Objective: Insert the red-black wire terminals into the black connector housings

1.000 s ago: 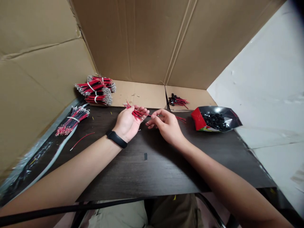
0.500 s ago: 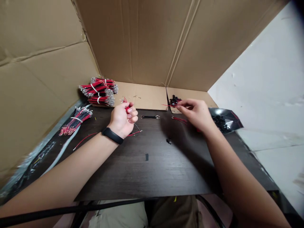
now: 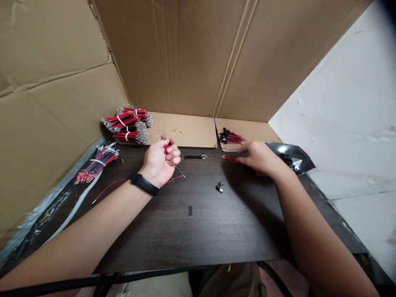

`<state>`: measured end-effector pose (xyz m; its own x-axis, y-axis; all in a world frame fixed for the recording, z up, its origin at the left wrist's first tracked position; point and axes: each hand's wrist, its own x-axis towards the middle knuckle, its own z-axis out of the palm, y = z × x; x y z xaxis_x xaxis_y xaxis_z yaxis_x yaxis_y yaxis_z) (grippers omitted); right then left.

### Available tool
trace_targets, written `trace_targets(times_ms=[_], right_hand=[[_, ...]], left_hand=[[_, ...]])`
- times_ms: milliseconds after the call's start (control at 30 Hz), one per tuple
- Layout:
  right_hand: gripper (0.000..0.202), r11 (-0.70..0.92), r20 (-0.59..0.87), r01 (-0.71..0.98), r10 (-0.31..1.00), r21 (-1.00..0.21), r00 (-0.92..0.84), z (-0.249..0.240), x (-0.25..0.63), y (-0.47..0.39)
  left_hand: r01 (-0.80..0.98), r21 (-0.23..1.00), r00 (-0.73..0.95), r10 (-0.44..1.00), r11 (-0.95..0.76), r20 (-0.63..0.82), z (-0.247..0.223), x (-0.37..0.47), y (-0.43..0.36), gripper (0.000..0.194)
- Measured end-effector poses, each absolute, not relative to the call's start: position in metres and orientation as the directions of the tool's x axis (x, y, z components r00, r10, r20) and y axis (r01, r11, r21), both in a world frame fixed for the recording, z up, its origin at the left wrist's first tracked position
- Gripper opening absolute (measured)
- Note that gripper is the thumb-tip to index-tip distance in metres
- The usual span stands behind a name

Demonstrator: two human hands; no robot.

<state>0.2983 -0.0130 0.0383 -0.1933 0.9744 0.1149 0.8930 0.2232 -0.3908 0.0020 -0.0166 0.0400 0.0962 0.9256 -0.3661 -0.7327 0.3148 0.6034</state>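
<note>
Red wires with metal ends poke out of my left hand, whose fingers are curled round them. My right hand rests over the right end of a small row of red wires on the dark table; its fingertips touch or nearly touch them, and whether it pinches any cannot be made out. Just behind it, red wires with black connectors lie on cardboard. Short black wires lie between my hands. A few small black connectors sit nearer to me.
Tied bundles of red and black wires are stacked at the back left, with another bundle in front. A dark bag of black parts lies right. Cardboard walls stand behind. A loose red wire lies left.
My right hand has moved down and right from the connector pile, and the red wire between its fingers no longer shows there. My left hand still holds its wires. The view has shifted slightly.
</note>
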Motion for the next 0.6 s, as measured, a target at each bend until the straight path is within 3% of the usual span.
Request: trace_targets(times_ms=[67,100,167,233,300,433,533,600], right_hand=[[0.008,0.33,0.318,0.814,0.929,-0.478,-0.19,0.035,0.275,-0.02],[0.01,0.346,0.344,0.739,0.925,-0.578,-0.165,0.032,0.259,-0.025],[0.013,0.314,0.243,0.453,0.947,-0.834,-0.21,0.025,0.225,-0.037],[0.021,0.171,0.119,0.165,0.951,-0.971,-0.285,0.016,0.194,-0.049],[0.028,0.11,0.094,0.034,0.944,-0.993,-0.317,0.008,0.174,-0.058],[0.026,0.072,0.075,-0.022,0.926,-0.997,-0.37,0.002,0.169,-0.061],[0.01,0.175,0.144,0.052,0.92,-0.983,-0.365,0.01,0.177,-0.059],[0.013,0.296,0.224,0.18,0.914,-0.938,-0.337,0.016,0.183,-0.059]], left_hand=[[-0.755,0.578,0.109,0.928,0.31,-0.356,0.039,0.005,-0.018,0.027],[-0.764,0.568,0.117,0.931,0.306,-0.345,0.039,0.007,-0.019,0.027],[-0.769,0.565,0.129,0.939,0.298,-0.32,0.037,0.011,-0.021,0.027],[-0.768,0.57,0.137,0.944,0.292,-0.3,0.034,0.016,-0.024,0.028],[-0.764,0.572,0.152,0.945,0.299,-0.29,0.033,0.02,-0.027,0.029],[-0.772,0.575,0.117,0.951,0.269,-0.288,0.034,0.023,-0.029,0.032],[-0.769,0.602,0.029,0.954,0.212,-0.299,0.033,0.022,-0.026,0.035],[-0.755,0.636,-0.04,0.956,0.161,-0.289,0.031,0.021,-0.024,0.036]])
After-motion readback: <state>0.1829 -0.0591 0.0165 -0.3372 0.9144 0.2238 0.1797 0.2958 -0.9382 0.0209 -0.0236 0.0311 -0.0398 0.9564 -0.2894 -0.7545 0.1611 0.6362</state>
